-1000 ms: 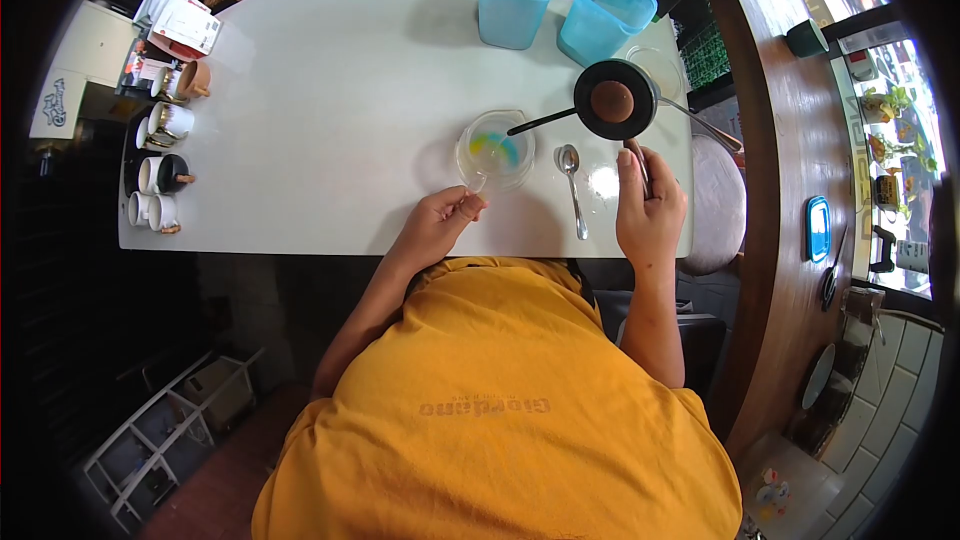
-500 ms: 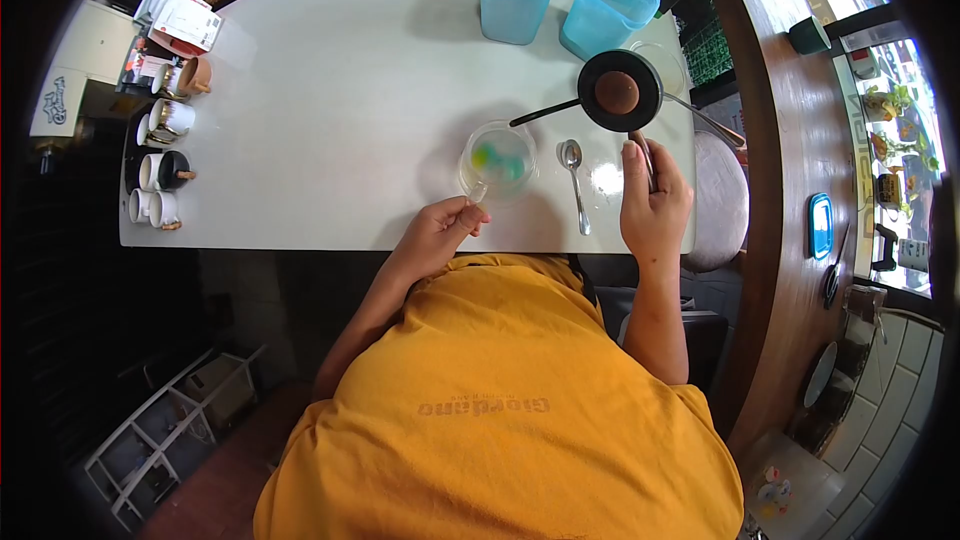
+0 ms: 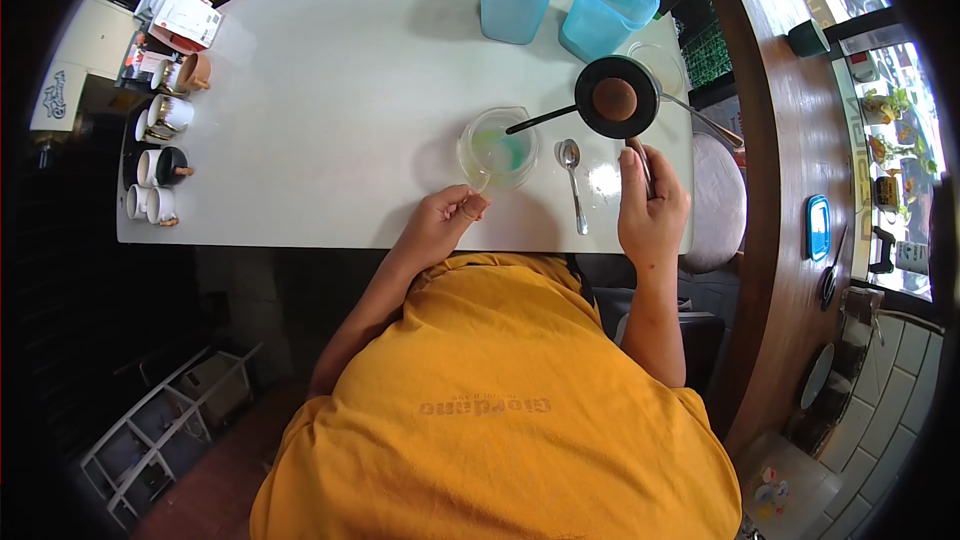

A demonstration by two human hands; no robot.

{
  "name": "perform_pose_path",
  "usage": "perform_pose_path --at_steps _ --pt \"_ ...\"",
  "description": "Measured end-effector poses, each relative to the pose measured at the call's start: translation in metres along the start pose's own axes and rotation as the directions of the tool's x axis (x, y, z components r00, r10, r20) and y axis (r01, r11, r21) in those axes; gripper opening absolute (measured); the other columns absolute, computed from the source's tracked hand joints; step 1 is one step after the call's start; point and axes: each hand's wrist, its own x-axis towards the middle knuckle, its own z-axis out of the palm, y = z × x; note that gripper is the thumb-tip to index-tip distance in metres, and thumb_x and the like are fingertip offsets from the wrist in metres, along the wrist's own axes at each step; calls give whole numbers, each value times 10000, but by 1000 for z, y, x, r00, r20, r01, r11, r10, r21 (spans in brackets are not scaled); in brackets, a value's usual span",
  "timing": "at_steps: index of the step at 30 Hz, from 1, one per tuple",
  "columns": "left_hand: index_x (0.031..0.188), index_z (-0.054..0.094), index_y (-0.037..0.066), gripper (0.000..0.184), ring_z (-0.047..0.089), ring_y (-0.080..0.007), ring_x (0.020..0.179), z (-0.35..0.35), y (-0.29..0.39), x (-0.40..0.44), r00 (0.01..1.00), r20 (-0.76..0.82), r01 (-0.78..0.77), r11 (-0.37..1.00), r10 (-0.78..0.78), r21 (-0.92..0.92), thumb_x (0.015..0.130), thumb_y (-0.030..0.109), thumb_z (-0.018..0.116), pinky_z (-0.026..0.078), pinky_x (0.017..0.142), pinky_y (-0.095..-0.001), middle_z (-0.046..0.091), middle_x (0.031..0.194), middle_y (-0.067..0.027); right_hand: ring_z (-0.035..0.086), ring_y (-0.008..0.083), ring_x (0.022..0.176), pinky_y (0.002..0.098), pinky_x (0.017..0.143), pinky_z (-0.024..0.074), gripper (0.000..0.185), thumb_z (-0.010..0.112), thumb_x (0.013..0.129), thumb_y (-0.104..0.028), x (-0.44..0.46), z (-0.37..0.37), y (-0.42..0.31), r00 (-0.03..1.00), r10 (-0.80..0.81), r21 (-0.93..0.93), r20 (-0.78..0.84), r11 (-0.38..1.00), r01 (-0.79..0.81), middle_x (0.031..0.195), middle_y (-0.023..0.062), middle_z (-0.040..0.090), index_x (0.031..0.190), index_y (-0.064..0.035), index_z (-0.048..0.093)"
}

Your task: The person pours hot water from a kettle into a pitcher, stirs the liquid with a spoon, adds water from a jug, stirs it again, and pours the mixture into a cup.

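My right hand (image 3: 654, 205) grips the handle of a black gooseneck kettle (image 3: 590, 120) with a brown knob on its lid. The kettle's thin spout reaches left, its tip over the rim of a clear mug (image 3: 466, 145). Pale green and turquoise contents show inside the mug. The fingers of my left hand (image 3: 440, 225) pinch the mug's handle at the side facing me. A metal teaspoon (image 3: 575, 180) lies on the white table (image 3: 330, 100) between the mug and my right hand. Whether liquid is flowing from the spout is too small to tell.
Two blue plastic containers (image 3: 520, 0) stand at the back. Behind the kettle is a clear round dish (image 3: 668, 62), with a long metal handle (image 3: 705, 120) nearby. Several mugs (image 3: 170, 115) line the left edge. A round stool (image 3: 715, 205) stands at the right.
The kettle's spout tip has shifted slightly left, further over the mug. Inside the mug, the bright yellow patch has faded and the colours look paler and more blended.
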Motion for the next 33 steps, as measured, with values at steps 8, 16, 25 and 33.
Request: perform_pose_path --at_steps 8,16,25,33 --pt "958 648 -10 372 522 -87 757 -11 17 -14 995 -82 65 992 -57 105 988 328 496 450 724 -247 593 794 -18 669 219 662 283 611 485 200 601 907 -145 3 -5 3 1000 -14 -25 -18 1000 14 783 173 670 954 45 643" --pt "931 636 -5 374 529 -95 766 -9 14 -16 994 29 103 994 -102 -20 994 328 477 444 717 -248 665 963 -67 677 237 687 283 634 491 210 600 909 -157 10 -1 -2 1000 -7 -23 -15 1000 7 797 178 672 957 42 643" --pt "906 626 3 357 523 -92 771 -2 10 -7 997 24 76 996 -75 -41 991 320 486 443 736 -250 632 888 -36 681 240 698 284 637 490 211 599 908 -159 10 1 -7 1000 13 -39 13 999 -12 803 182 673 965 39 642" --pt "914 626 1 347 516 -86 762 -7 13 -13 991 -57 123 988 -118 98 984 318 504 444 726 -239 605 829 -17 654 190 620 263 591 476 192 602 905 -142 11 -5 -6 1000 -14 -41 -19 999 14 748 157 664 960 36 645"
